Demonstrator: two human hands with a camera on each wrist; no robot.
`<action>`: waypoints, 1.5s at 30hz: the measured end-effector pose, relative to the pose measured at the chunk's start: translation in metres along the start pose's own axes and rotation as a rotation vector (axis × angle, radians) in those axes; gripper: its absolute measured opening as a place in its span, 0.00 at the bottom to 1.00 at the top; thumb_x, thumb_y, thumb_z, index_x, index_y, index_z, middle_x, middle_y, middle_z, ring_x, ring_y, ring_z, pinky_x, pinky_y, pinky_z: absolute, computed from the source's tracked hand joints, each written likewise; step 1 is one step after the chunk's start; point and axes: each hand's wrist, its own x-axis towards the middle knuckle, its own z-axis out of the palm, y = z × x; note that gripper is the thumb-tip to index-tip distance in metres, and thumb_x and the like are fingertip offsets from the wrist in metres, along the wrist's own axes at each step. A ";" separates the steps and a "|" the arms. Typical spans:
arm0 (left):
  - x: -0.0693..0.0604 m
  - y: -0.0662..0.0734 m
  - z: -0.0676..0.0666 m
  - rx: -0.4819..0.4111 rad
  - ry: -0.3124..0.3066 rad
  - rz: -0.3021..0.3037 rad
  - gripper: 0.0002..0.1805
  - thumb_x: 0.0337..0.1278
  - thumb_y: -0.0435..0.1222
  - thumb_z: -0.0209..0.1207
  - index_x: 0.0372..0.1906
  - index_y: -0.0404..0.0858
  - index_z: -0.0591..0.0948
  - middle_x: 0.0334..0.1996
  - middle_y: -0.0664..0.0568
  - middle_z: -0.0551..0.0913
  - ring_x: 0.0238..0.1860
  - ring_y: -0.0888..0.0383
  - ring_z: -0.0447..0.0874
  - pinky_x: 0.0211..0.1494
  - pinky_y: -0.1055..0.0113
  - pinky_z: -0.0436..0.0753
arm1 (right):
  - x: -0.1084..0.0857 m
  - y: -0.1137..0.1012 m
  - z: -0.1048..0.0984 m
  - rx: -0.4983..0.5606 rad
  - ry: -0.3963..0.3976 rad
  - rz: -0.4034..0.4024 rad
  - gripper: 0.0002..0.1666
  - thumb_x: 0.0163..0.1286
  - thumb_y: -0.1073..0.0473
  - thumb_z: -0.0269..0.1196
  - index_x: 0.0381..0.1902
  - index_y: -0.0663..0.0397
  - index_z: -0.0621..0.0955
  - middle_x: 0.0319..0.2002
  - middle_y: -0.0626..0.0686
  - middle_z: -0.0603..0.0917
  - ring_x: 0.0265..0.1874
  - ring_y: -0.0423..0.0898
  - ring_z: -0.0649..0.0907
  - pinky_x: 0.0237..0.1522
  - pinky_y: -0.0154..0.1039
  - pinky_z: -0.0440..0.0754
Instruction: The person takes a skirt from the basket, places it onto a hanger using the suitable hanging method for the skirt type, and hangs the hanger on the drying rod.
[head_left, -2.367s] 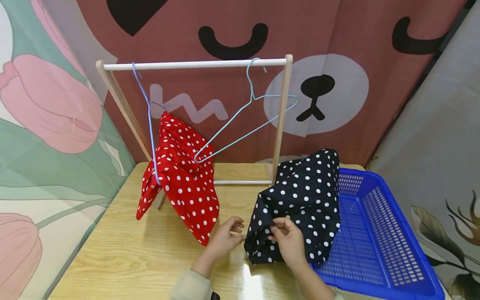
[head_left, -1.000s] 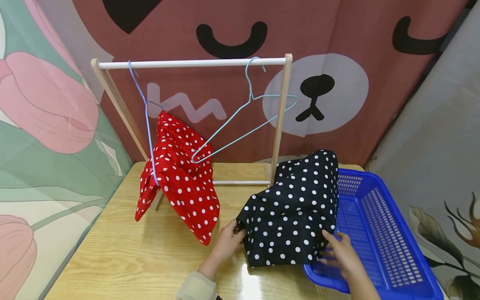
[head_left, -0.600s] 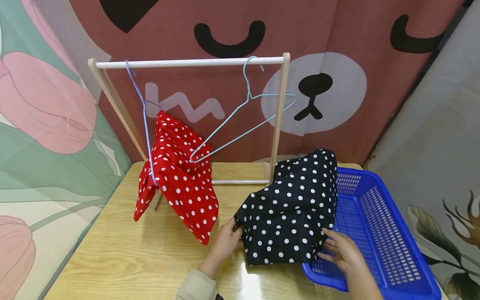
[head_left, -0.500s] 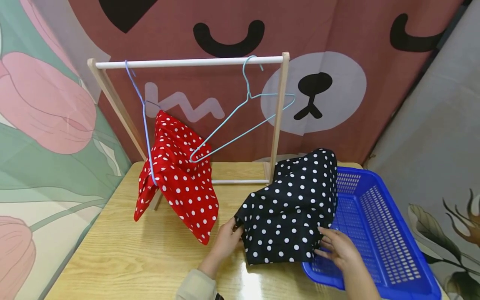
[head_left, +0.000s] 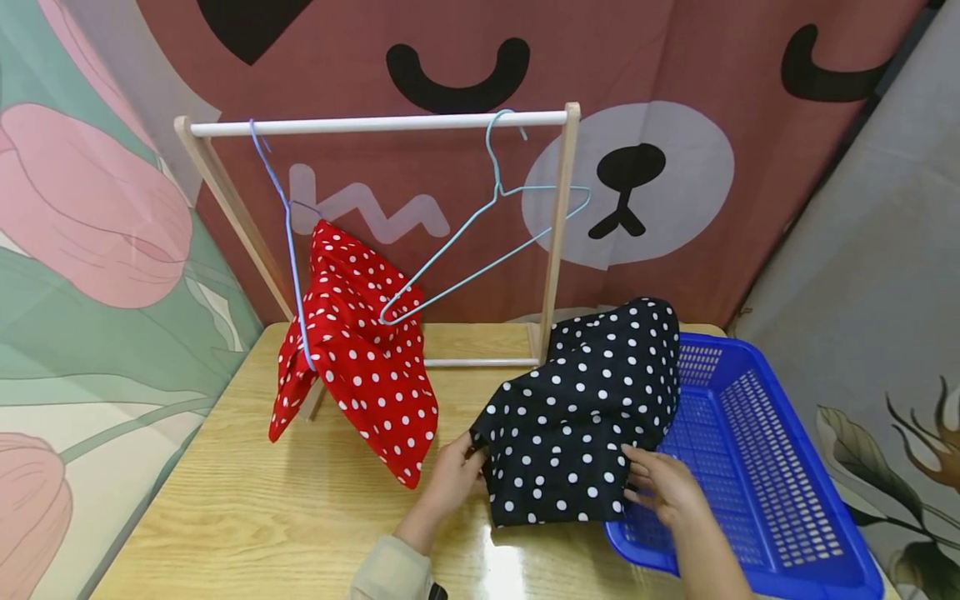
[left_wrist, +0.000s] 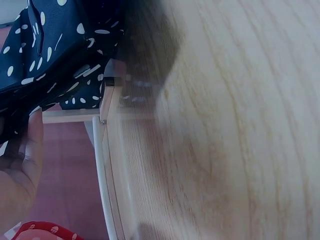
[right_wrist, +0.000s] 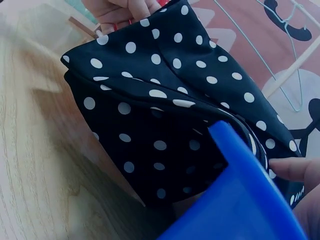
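A black cloth with white dots (head_left: 577, 417) lies bunched on the table, partly over the basket's left rim. My left hand (head_left: 453, 477) pinches its left edge, thumb and fingers bent round the fabric. At its lower right edge, my right hand (head_left: 663, 483) holds the fabric between thumb and fingers. The right wrist view shows the cloth (right_wrist: 130, 100) in two layers with a gap between them; the fingertips behind it are hidden. In the left wrist view, the left thumb (left_wrist: 35, 145) presses against dark folds.
Behind stands a wooden rack with a white rail (head_left: 375, 125). A light blue hanger (head_left: 450, 246) hangs bare on it; a purple hanger (head_left: 291, 250) carries a red dotted cloth (head_left: 367, 350). The blue basket (head_left: 780, 450) sits at the right.
Earlier the right hand worked at the cloth's open left end; it has moved to the right edge, then slightly left with that edge. The left hand has come to grip the left edge.
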 end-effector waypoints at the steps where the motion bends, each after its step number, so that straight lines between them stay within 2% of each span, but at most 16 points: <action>1: 0.002 -0.004 0.001 0.001 -0.002 0.001 0.11 0.56 0.26 0.47 0.44 0.33 0.73 0.32 0.46 0.75 0.30 0.53 0.72 0.34 0.56 0.77 | 0.000 -0.001 0.001 -0.015 0.000 -0.007 0.31 0.57 0.56 0.59 0.48 0.77 0.62 0.28 0.51 0.76 0.26 0.41 0.77 0.32 0.42 0.77; 6: 0.011 -0.029 0.004 0.013 -0.008 0.015 0.11 0.56 0.29 0.48 0.45 0.37 0.74 0.32 0.49 0.76 0.30 0.56 0.73 0.32 0.61 0.78 | -0.001 -0.003 0.008 -0.074 0.019 -0.049 0.23 0.57 0.60 0.57 0.42 0.77 0.67 0.23 0.49 0.76 0.23 0.40 0.76 0.27 0.36 0.76; 10: 0.011 -0.029 0.005 0.030 0.009 0.029 0.11 0.56 0.29 0.48 0.44 0.37 0.74 0.31 0.49 0.76 0.29 0.57 0.73 0.31 0.66 0.77 | -0.001 -0.003 0.010 -0.079 0.031 -0.080 0.14 0.56 0.64 0.55 0.34 0.74 0.71 0.21 0.49 0.76 0.22 0.40 0.76 0.27 0.36 0.76; 13: 0.012 -0.027 0.004 0.033 0.027 0.046 0.10 0.57 0.29 0.48 0.43 0.36 0.74 0.30 0.49 0.76 0.28 0.57 0.73 0.30 0.68 0.76 | -0.001 -0.006 0.012 -0.051 0.056 -0.103 0.05 0.55 0.67 0.54 0.25 0.67 0.73 0.21 0.48 0.74 0.21 0.39 0.75 0.27 0.35 0.76; 17: 0.014 -0.021 -0.001 0.069 0.066 0.090 0.11 0.57 0.29 0.48 0.44 0.35 0.75 0.31 0.48 0.77 0.27 0.58 0.74 0.30 0.70 0.76 | 0.001 -0.010 0.010 -0.018 0.118 -0.143 0.04 0.54 0.68 0.55 0.22 0.61 0.72 0.22 0.48 0.72 0.21 0.39 0.74 0.26 0.35 0.75; 20: 0.016 -0.014 -0.008 0.107 0.102 0.132 0.11 0.56 0.29 0.49 0.44 0.36 0.75 0.32 0.47 0.79 0.27 0.58 0.75 0.30 0.71 0.76 | 0.020 0.001 0.000 0.012 0.134 -0.212 0.07 0.54 0.65 0.59 0.26 0.63 0.72 0.25 0.50 0.70 0.23 0.41 0.73 0.26 0.38 0.76; 23: 0.017 -0.007 -0.017 0.116 0.124 0.158 0.10 0.56 0.29 0.49 0.43 0.37 0.75 0.34 0.48 0.79 0.29 0.57 0.75 0.32 0.70 0.77 | 0.052 0.024 -0.013 0.059 0.127 -0.300 0.12 0.52 0.58 0.64 0.27 0.58 0.73 0.25 0.49 0.70 0.24 0.40 0.73 0.25 0.39 0.77; 25: 0.018 -0.002 -0.023 0.124 0.143 0.161 0.10 0.56 0.29 0.49 0.42 0.39 0.76 0.34 0.50 0.79 0.30 0.57 0.74 0.34 0.68 0.76 | 0.063 0.030 -0.016 0.093 0.099 -0.345 0.13 0.50 0.56 0.66 0.27 0.55 0.73 0.24 0.46 0.71 0.25 0.39 0.74 0.24 0.40 0.78; 27: 0.018 0.002 -0.029 0.121 0.161 0.172 0.10 0.55 0.29 0.49 0.42 0.39 0.75 0.34 0.50 0.79 0.32 0.57 0.74 0.37 0.66 0.76 | 0.051 0.018 -0.007 0.087 0.089 -0.373 0.14 0.50 0.56 0.65 0.29 0.56 0.73 0.23 0.45 0.72 0.25 0.39 0.75 0.25 0.40 0.78; 31: 0.020 0.008 -0.043 0.138 0.223 0.218 0.09 0.54 0.28 0.51 0.40 0.37 0.75 0.33 0.50 0.80 0.32 0.57 0.74 0.39 0.63 0.75 | -0.006 -0.029 0.024 0.133 0.069 -0.409 0.08 0.54 0.64 0.61 0.28 0.60 0.72 0.21 0.46 0.73 0.24 0.39 0.76 0.24 0.38 0.78; 34: 0.021 0.009 -0.054 0.161 0.271 0.240 0.09 0.52 0.27 0.52 0.40 0.36 0.75 0.33 0.49 0.80 0.32 0.56 0.74 0.38 0.62 0.75 | -0.037 -0.054 0.043 0.218 0.050 -0.411 0.08 0.55 0.70 0.58 0.22 0.54 0.72 0.18 0.44 0.73 0.20 0.37 0.75 0.20 0.33 0.76; 38: 0.021 0.008 -0.069 0.221 0.325 0.241 0.10 0.52 0.26 0.52 0.40 0.35 0.75 0.33 0.48 0.80 0.31 0.55 0.74 0.38 0.61 0.75 | -0.054 -0.066 0.059 0.284 0.000 -0.417 0.14 0.55 0.74 0.56 0.19 0.50 0.72 0.16 0.44 0.72 0.17 0.37 0.74 0.18 0.31 0.75; 42: 0.021 0.005 -0.084 0.305 0.391 0.242 0.09 0.51 0.26 0.52 0.39 0.35 0.76 0.32 0.46 0.81 0.30 0.54 0.75 0.38 0.59 0.75 | -0.060 -0.064 0.072 0.290 -0.077 -0.441 0.13 0.55 0.73 0.55 0.19 0.53 0.69 0.14 0.46 0.69 0.16 0.38 0.74 0.17 0.31 0.75; 45: 0.022 0.000 -0.093 0.342 0.432 0.220 0.10 0.51 0.25 0.51 0.39 0.34 0.77 0.33 0.44 0.81 0.31 0.53 0.75 0.39 0.58 0.75 | -0.066 -0.059 0.084 0.280 -0.120 -0.431 0.13 0.54 0.73 0.56 0.19 0.55 0.66 0.14 0.47 0.68 0.17 0.39 0.74 0.18 0.32 0.76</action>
